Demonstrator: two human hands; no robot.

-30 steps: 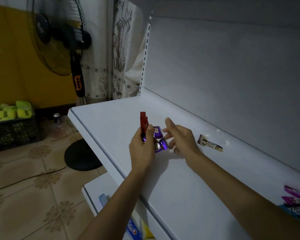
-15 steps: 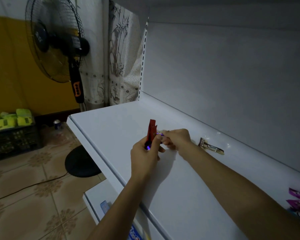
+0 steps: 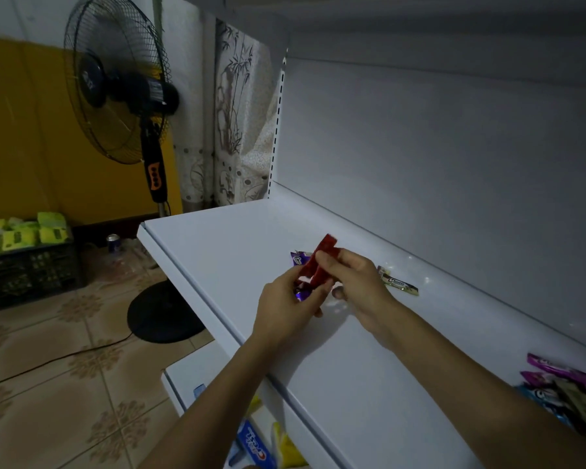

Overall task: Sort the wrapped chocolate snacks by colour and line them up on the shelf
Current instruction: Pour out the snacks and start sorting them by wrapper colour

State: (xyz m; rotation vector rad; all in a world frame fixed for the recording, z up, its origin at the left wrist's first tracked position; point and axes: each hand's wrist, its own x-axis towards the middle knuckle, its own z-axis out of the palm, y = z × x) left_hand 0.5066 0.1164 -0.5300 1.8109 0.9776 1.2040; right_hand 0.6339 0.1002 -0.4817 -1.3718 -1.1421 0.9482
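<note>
Red snack tilts above the white shelf, its upper part pinched by the right hand. Its lower end meets the left hand, which grips a purple snack. A second purple pack lies just behind them, and a brown pack lies beside the right hand.

Red snack, purple snack, white shelf, bamboo-print curtain.
</note>
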